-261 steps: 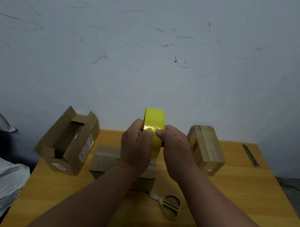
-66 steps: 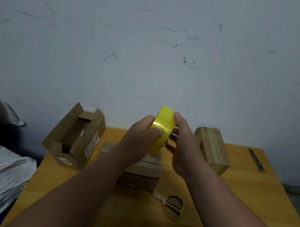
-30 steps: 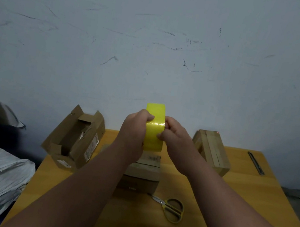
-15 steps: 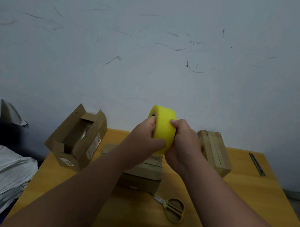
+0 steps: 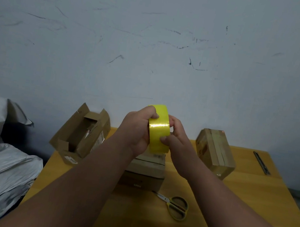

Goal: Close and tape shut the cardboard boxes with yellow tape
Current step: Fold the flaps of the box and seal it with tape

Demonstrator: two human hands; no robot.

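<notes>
Head view: glossy yellow tape roll (image 5: 159, 129) stands on edge in the air, its broad band facing the camera. Left hand (image 5: 136, 130) grips its left side, thumb curled over the top; right hand (image 5: 177, 137) pinches its right edge. Below the hands sits a closed brown cardboard box (image 5: 145, 169) on the smooth wooden table (image 5: 249, 196). An open-flapped cardboard box (image 5: 81, 134) lies left of them.
</notes>
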